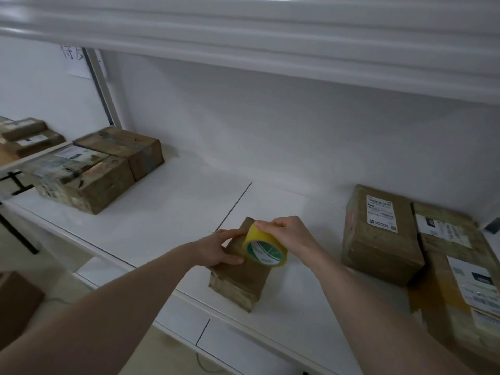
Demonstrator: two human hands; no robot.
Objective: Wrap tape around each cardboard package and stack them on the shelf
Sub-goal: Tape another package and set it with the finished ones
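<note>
Both bare forearms are reaching in from the bottom edge toward a small cardboard package (239, 269) that is sitting near the front edge of the white shelf (167, 215). Left hand (216, 250) is lying on the package's left top edge, fingers mostly straight and pressing down, thumb along the top, steadying it. Right hand (286, 234) is gripping a yellow tape roll (263, 250), fingers curled over its rim, and is holding the roll on edge against the package's top. Risk, as a judgement: the package is light and is being held by pressure alone, so a hard pull on the tape could be sliding or tipping it toward the shelf edge; a skewed start could also be leaving the tape wrinkled. Two packages (92, 169) are sitting far left, and three larger labelled ones (384, 236) at right, the nearest cut off by the frame. Whether any tape is already sticking to the small package is hard to make out, since the free end is hidden behind the roll and fingers.
</note>
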